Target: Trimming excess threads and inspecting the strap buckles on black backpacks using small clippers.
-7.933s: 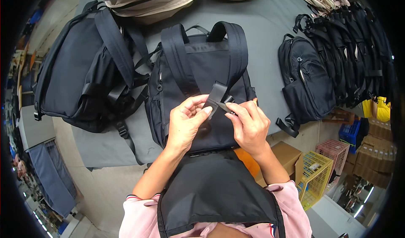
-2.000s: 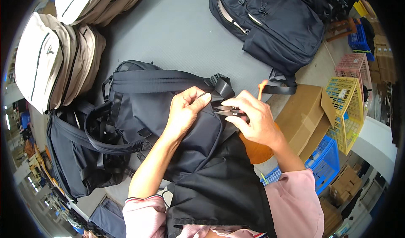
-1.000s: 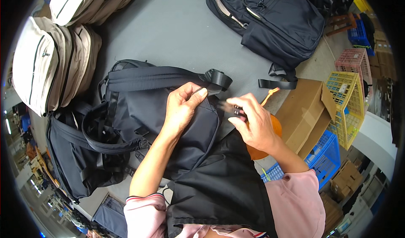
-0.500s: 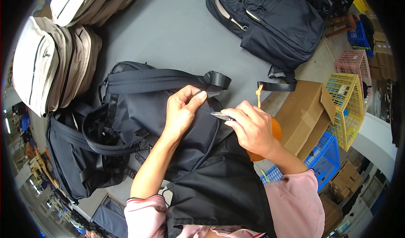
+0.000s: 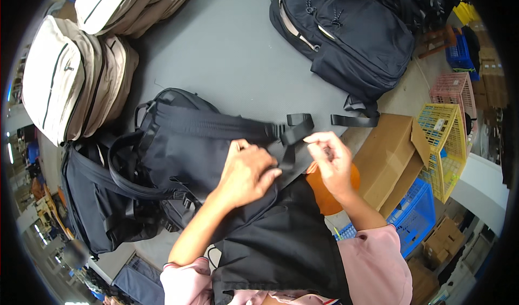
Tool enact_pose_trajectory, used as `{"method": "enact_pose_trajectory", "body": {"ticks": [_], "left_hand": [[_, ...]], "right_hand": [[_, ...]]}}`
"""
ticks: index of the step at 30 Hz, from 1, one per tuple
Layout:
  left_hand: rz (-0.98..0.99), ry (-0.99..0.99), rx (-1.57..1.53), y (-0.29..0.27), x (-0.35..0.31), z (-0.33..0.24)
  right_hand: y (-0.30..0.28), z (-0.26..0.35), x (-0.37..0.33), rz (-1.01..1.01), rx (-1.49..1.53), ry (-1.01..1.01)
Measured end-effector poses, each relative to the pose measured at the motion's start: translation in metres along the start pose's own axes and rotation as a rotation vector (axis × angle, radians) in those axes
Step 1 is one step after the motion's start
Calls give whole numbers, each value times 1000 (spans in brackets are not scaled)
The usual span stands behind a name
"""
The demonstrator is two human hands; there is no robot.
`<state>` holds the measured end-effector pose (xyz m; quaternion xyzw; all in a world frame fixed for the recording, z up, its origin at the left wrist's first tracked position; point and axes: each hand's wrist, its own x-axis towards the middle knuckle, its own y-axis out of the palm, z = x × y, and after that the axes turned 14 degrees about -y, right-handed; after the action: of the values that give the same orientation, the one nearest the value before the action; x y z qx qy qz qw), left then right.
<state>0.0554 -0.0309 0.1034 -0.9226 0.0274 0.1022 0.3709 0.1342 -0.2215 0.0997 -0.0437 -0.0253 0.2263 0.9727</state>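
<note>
A black backpack lies across my lap and the table edge, its padded shoulder strap stretched along the top. My left hand rests on its fabric with curled fingers; their tips and anything between them are hidden. Near the strap's end, a black webbing strap loops up. My right hand is beside that webbing, index finger close to it; I cannot tell whether they touch. Its other fingers are folded round the thread snips, of which only a small dark part shows in the palm.
Another black backpack lies at the far right of the grey table, beige backpacks at the far left. On the right are an open cardboard box, a yellow crate, a blue crate and an orange round thing.
The snips have gone from pointing at the fabric to being tucked in my right palm. My left hand has moved down and turned over. The webbing end now stands up nearer my right hand.
</note>
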Motion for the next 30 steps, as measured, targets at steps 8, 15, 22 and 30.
{"method": "enact_pose_trajectory", "body": {"ticks": [8, 15, 22, 30], "left_hand": [[-142, -24, 22, 21, -54, -7], [-423, -495, -574, 34, -85, -12], [-617, -532, -434, 39, -65, -35], [-780, -133, 136, 15, -77, -21]], "right_hand": [[41, -72, 59, 738, -127, -45], [50, -35, 38, 655, 383, 333], [95, 25, 42, 562, 38, -79], [103, 9, 42, 709, 150, -59]]}}
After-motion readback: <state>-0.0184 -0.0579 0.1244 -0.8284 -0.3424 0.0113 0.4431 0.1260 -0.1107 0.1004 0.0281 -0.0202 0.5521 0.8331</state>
